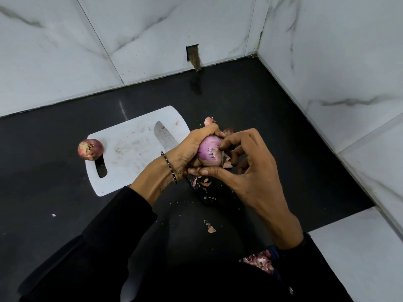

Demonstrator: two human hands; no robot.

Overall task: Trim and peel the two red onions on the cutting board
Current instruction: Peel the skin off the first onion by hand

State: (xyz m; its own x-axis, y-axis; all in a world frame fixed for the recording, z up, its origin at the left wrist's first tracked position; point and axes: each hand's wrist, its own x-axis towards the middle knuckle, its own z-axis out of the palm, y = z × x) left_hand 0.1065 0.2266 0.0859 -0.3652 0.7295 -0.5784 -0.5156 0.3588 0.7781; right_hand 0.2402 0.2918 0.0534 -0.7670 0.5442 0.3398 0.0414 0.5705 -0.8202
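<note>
Walls (152, 29): white marble-look tile with grey veins, meeting in a corner at the back right; a small dark rectangular hole (193, 54) low in the back wall.

Countertop (250, 110): glossy black stone, running into that corner.

Sleeves (122, 225): black, on both forearms reaching in from the bottom edge.

Cutting board (130, 144): white plastic, scuffed, lying at an angle on the countertop, handle slot at its near-left end.

Right hand (246, 168): fingers curled, index fingertip on a loose flap of skin, thumb pressed under the half-peeled onion.

Left hand (185, 149): smeared with dirt, fingers wrapped round the same onion from the left; both hands together on it.

Knife (164, 136): blade flat on the board's right part, tip pointing away, dark handle running off the near edge beneath the hands.

Half-peeled onion (208, 152): pale purple flesh exposed, papery skin hanging on its right side; held in the air just off the board's right edge, above the knife.

Unpeeled onion (90, 149): skin on, resting at the board's left edge beside the slot.

Bracelet (170, 166): thin, beaded, on the left wrist.

Peel scraps (210, 228): scattered on the countertop below the hands.
</note>
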